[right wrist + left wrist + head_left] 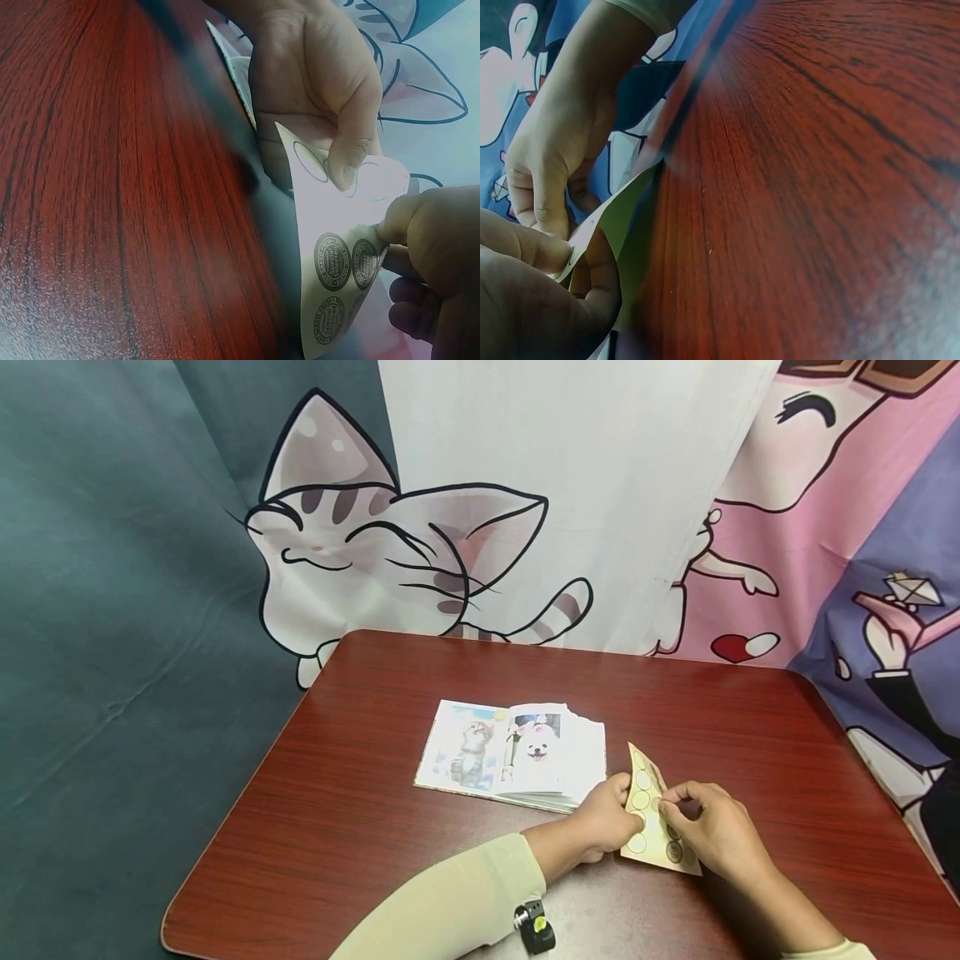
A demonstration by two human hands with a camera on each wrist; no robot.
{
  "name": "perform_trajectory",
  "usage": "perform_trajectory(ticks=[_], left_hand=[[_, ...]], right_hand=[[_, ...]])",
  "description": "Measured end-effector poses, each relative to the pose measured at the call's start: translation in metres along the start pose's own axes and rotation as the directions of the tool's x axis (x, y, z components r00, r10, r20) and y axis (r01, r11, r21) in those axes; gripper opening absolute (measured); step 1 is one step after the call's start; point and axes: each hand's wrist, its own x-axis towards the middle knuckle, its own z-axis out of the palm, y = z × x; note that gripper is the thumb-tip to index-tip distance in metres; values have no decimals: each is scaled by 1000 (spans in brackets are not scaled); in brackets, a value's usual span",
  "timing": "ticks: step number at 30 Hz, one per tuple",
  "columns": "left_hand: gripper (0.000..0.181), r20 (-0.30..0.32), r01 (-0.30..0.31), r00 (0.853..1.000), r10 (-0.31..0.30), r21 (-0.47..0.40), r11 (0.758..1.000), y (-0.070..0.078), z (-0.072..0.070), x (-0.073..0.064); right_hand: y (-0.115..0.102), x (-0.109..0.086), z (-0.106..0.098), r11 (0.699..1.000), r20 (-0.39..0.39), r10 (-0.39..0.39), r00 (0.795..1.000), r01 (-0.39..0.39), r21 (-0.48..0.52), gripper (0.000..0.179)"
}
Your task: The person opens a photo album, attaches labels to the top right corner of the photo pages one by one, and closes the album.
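Observation:
A pale yellow sheet of round stickers point(649, 835) is held tilted above the table. My left hand point(611, 814) grips its left edge, thumb on the front and fingers curled behind, as the left wrist view shows. From the right, my right hand point(723, 835) pinches a round sticker at the sheet's face with thumb and forefinger. Dark printed stickers point(331, 261) show on the lower part of the sheet in the right wrist view, while pale outlined circles fill the part by the left thumb. The pinched sticker is mostly covered by the fingertips.
An open book point(472, 752) with a kitten picture and a white dog picture lies on the reddish-brown table point(337, 860), just left of and beyond the left hand. Cartoon-printed curtains point(600, 460) hang behind the table. A small black device point(534, 928) sits at the left sleeve.

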Motion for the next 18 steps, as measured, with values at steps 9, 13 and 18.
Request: perform_trajectory(ticks=[9,13,18], left_hand=[[48,-11,-2,1000,2,7,1000,0,-2,2],[50,-12,3,1000,-4,-2,1000,1,-2,1],[50,-16,11,1000,-11,-6,1000,2,-3,1]], right_hand=[[-1,0,-2,1000,24,9,1000,-9,12,15],[-3,0,-3,1000,42,15,999,-15,9,17],[-4,0,-3,1000,41,6,999,-7,15,21]])
